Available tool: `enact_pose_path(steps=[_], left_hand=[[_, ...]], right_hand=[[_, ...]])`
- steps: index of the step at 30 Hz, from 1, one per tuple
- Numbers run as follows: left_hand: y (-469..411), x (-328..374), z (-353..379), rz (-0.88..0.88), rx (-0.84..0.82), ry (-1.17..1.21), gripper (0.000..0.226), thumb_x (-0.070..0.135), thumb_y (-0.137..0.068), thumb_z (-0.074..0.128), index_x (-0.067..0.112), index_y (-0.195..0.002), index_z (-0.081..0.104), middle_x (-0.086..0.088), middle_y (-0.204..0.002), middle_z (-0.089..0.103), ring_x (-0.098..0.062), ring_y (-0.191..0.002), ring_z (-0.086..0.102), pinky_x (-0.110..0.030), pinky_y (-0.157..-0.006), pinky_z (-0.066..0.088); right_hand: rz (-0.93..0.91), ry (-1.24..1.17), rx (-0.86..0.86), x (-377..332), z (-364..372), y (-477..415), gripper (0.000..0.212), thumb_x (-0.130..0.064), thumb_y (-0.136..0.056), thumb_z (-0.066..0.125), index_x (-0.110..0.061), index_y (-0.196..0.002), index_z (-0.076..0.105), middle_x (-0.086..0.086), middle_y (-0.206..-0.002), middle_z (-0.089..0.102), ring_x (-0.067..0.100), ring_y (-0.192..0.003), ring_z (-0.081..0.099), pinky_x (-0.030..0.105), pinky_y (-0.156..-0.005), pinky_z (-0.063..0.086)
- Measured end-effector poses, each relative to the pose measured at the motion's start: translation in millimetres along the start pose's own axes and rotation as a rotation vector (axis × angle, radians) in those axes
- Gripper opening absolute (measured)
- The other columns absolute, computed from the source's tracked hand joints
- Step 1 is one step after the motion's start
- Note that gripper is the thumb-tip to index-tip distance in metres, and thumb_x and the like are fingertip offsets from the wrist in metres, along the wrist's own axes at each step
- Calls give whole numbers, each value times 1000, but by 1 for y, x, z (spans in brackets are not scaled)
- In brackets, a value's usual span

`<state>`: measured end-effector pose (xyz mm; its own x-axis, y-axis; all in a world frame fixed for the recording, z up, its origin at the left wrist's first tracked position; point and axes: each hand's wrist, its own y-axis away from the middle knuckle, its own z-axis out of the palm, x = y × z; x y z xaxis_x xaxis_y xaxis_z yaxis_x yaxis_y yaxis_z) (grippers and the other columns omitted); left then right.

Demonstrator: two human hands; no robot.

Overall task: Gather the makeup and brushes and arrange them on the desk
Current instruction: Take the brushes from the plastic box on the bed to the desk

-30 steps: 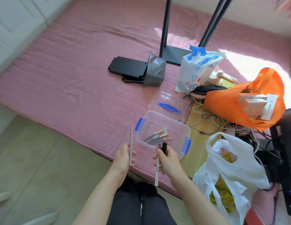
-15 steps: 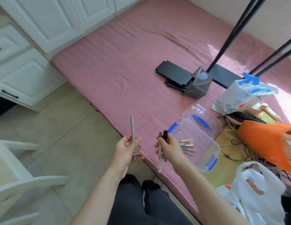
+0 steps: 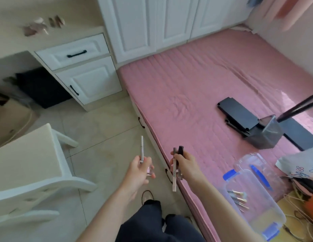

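My left hand [image 3: 139, 169] grips a slim silver makeup pen [image 3: 142, 147] pointing up, with a small clear pinkish item [image 3: 149, 170] under the fingers. A long white makeup pencil [image 3: 174, 178] and a short black tube [image 3: 180, 150] are held upright in my right hand [image 3: 184, 165]. Both hands hover over the tiled floor beside the pink mattress. At lower right, a clear plastic box with blue clips [image 3: 267, 219] holds several brushes [image 3: 238, 198]. The cream desk top [image 3: 16, 16] at upper left carries a few blurred makeup items [image 3: 42, 25].
A white chair [image 3: 30, 165] stands at left between me and the desk. White drawers [image 3: 77, 67] and wardrobe doors line the back. On the pink mattress [image 3: 196, 95] lie a black panel [image 3: 237, 113], a grey bin [image 3: 265, 133], the box's clear lid [image 3: 255, 165] and bags.
The view has swung left, away from the box toward the desk and chair. Both hands keep the same items and now hang over the floor instead of the mattress edge.
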<state>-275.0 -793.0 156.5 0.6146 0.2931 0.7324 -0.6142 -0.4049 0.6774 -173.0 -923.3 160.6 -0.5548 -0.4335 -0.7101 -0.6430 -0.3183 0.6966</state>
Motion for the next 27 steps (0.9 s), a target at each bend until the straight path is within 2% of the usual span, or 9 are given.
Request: enact_pose_path(steps=[4, 6, 8, 11, 15, 20, 27], left_hand=[[-8, 11, -45, -11, 22, 104, 15, 23, -101, 39, 10, -95, 46, -8, -91, 56, -18, -69, 64, -21, -48, 33], [-13, 16, -65, -9, 28, 141, 8, 15, -98, 43, 9, -100, 48, -8, -94, 60, -20, -74, 68, -23, -52, 38], [-19, 20, -82, -2, 39, 169, 11, 13, -97, 46, 9, -106, 51, -8, -101, 67, -21, -81, 72, -27, -59, 44], [-29, 28, -104, 25, 78, 226, 14, 14, -97, 50, 12, -110, 56, -7, -105, 71, -23, -86, 72, -30, -63, 48], [-43, 45, -128, 48, 145, 289, 16, 16, -97, 54, 10, -111, 56, -5, -102, 73, -25, -86, 72, -32, -63, 51], [-75, 70, -153, 37, 194, 326, 18, 16, -97, 52, 5, -111, 55, -6, -101, 73, -27, -85, 72, -35, -67, 54], [-140, 117, -187, 3, 314, 357, 19, 22, -96, 54, 8, -107, 59, -1, -96, 75, -22, -94, 70, -29, -67, 48]], right_hand=[[0, -32, -42, -21, 45, -13, 21, -10, -94, 38, -9, -105, 56, 7, -76, 59, 20, -58, 52, 29, -47, 33], [-18, 2, -59, -32, 65, -19, 21, -8, -94, 38, -7, -106, 55, 9, -79, 59, 20, -58, 52, 29, -47, 33], [-44, 51, -70, -42, 82, -25, 22, -5, -93, 39, -8, -107, 55, 8, -78, 59, 17, -55, 52, 28, -45, 35], [-72, 113, -99, -59, 105, -36, 22, -4, -92, 41, -10, -107, 56, 5, -76, 58, 13, -53, 52, 27, -44, 39], [-92, 145, -132, -87, 129, -55, 21, -5, -93, 41, -11, -106, 57, 5, -75, 58, 9, -49, 51, 20, -40, 38], [-111, 169, -192, -129, 157, -91, 21, -4, -94, 41, -11, -106, 57, 5, -74, 57, 6, -44, 49, 18, -39, 38], [-214, 380, -264, -192, 199, -165, 15, -9, -94, 41, -14, -98, 55, 1, -76, 59, 11, -55, 51, 21, -49, 42]])
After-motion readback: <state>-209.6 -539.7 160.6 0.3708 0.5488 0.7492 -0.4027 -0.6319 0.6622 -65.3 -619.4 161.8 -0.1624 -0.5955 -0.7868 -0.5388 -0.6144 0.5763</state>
